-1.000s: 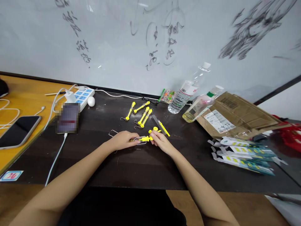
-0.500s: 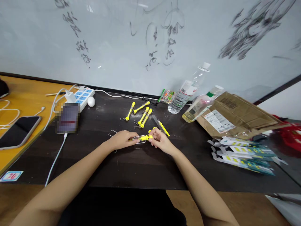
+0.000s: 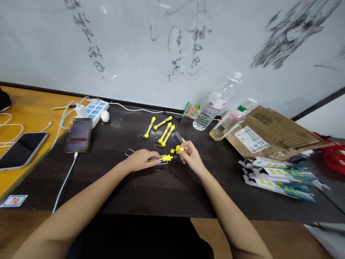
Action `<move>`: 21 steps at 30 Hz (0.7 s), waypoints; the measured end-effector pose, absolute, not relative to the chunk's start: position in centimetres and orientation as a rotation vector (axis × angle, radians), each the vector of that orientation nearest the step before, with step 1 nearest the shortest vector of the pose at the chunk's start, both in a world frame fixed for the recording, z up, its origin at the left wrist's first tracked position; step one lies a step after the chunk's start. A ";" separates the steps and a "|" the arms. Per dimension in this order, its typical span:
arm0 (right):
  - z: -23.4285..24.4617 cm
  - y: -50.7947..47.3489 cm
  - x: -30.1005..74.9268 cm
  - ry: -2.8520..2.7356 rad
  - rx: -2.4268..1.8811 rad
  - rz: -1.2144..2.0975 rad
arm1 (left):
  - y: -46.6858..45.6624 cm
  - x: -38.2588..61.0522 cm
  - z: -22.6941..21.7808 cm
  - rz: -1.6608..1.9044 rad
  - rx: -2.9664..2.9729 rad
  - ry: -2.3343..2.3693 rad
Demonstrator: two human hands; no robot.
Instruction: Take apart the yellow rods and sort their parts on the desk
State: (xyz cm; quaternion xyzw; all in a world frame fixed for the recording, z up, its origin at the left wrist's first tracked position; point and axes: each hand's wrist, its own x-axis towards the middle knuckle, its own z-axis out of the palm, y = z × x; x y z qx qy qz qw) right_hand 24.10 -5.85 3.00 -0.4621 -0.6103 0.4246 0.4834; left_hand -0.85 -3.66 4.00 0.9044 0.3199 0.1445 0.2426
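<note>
My left hand point(image 3: 141, 160) is closed around a yellow spring scale part point(image 3: 166, 158), whose yellow end points right. A bent metal wire point(image 3: 163, 163) lies beside that end, and another wire point(image 3: 130, 151) shows behind the hand. A little to the right, my right hand point(image 3: 192, 158) pinches a small yellow cap point(image 3: 179, 148), apart from the scale part. Between the hands, a loose yellow piece point(image 3: 172, 151) rests on the table. A clear tube point(image 3: 178, 137) lies just beyond my right fingers. Farther back are several yellow spring scales with hooks point(image 3: 164, 133).
At the right stand a water bottle point(image 3: 211, 111) and a bottle with yellow liquid point(image 3: 229, 124). Behind several flattened printed boxes point(image 3: 283, 176) leans a cardboard box point(image 3: 269, 126). At left are a power strip point(image 3: 98, 107), a charging phone point(image 3: 78, 135) and another phone point(image 3: 23, 149).
My right hand has moved right, away from the scale part's yellow end, with the small yellow cap in its fingers. My left hand has stayed in place.
</note>
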 end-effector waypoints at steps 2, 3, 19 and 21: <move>2.8 -5.3 24.9 -1.422 -1.200 0.930 | -3.6 -0.9 4.0 0.398 2.471 0.864; 2.8 -5.1 25.4 -1.407 -1.253 0.861 | -3.6 -0.9 4.0 0.396 2.476 0.862; 4.0 -6.0 26.2 -1.973 -2.098 0.150 | -3.6 -0.8 4.0 0.372 2.509 0.920; 4.0 -6.0 26.3 -1.967 -2.084 0.150 | -3.7 -0.8 4.0 0.365 2.500 0.919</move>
